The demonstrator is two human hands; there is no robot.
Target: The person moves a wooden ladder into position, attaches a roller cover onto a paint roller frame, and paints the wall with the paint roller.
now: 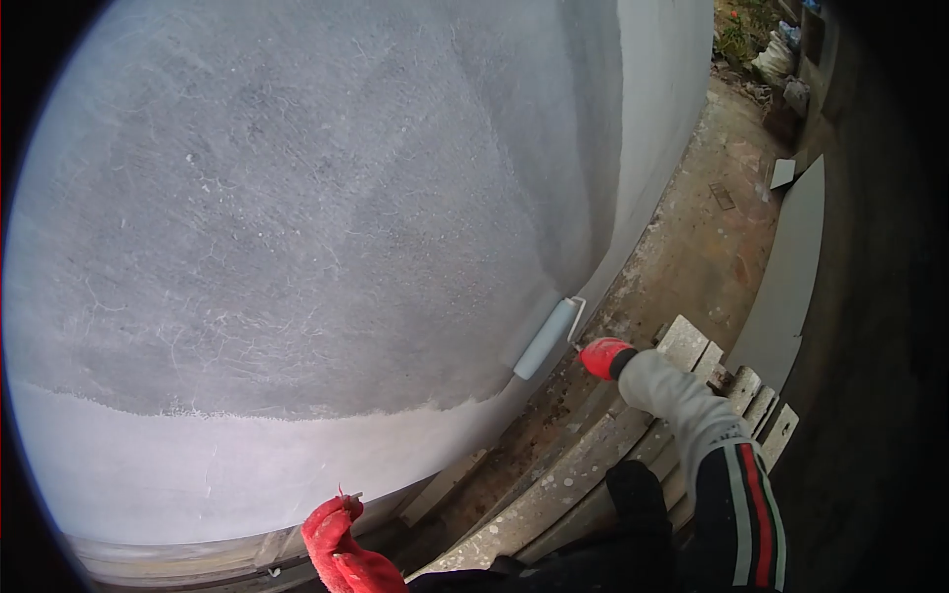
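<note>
My right hand (pixel 603 358), in a red glove with a dark cuff, is closed around the handle of a paint roller (pixel 546 339). The roller's pale, paint-coated sleeve lies against the lower right part of a wall (pixel 326 208), slanting up to the right. Dull grey covers most of the wall, with lighter paint along its bottom and right side. My left hand (pixel 341 534), also red-gloved, is raised near the wall's bottom edge with its fingers curled closed. A small pale tip pokes out by the fingers; what it belongs to is hidden.
Paint-spotted wooden planks (pixel 554 484) run beneath me, with more board ends (pixel 756 400) at the right. Below lies a stained concrete floor (pixel 717 227). A long pale sheet (pixel 791 277) leans along the right side. White sacks (pixel 776 59) and plants (pixel 739 35) are at the far end.
</note>
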